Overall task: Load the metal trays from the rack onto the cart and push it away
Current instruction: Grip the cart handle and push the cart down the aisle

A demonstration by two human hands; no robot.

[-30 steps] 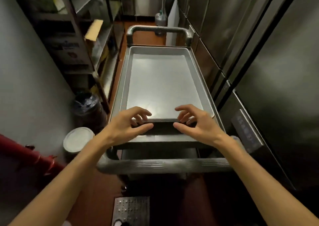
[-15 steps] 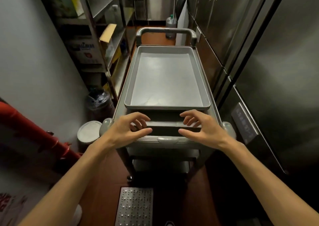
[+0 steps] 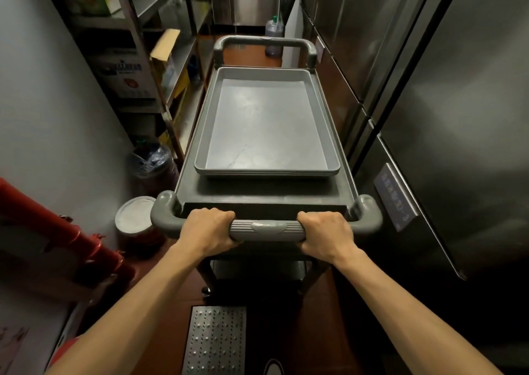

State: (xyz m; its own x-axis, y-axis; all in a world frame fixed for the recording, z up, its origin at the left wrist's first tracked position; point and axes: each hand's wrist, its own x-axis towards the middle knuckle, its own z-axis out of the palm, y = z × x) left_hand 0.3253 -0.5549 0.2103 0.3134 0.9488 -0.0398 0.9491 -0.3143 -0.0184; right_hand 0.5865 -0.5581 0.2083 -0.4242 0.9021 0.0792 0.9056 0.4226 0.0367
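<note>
Cart (image 3: 266, 194) taken as landmark; everything placed from it.

Cart: grey, long and narrow. Long axis runs straight ahead from the person, down the aisle. Near handle (image 3: 266, 229) at the person's end, far handle (image 3: 264, 42) at the other.

To the right of the cart: steel refrigerator doors (image 3: 429, 88), close along its side. To the left: a shelving rack (image 3: 160, 68) with boxes on it, close to the cart's far half. Passage looks tight on both sides.

On the cart's top deck: metal trays (image 3: 267, 125), stacked, several rims showing at the near edge. Their long axis matches the cart's. They sit toward the far end, with a strip of bare deck between them and the near handle. So the load lies directly ahead of the grip, not off to either side.

Left of the cart's near corner, on the floor: a wrapped dark bin (image 3: 151, 162) and a white-lidded bucket (image 3: 134, 217).

At the near handle: left hand (image 3: 207, 233) and right hand (image 3: 326, 235), each with fingers wrapped over the bar, one on either side of its ribbed centre. Grip holds the handle on both sides, roughly evenly spaced; neither hand is nearer the trays.

Judgement: loading looks finished; pushing is the step in hand. With load and cart axis in line, an even forward push should track straight. Uneven pressure risks swinging the far end into doors or rack.
</note>
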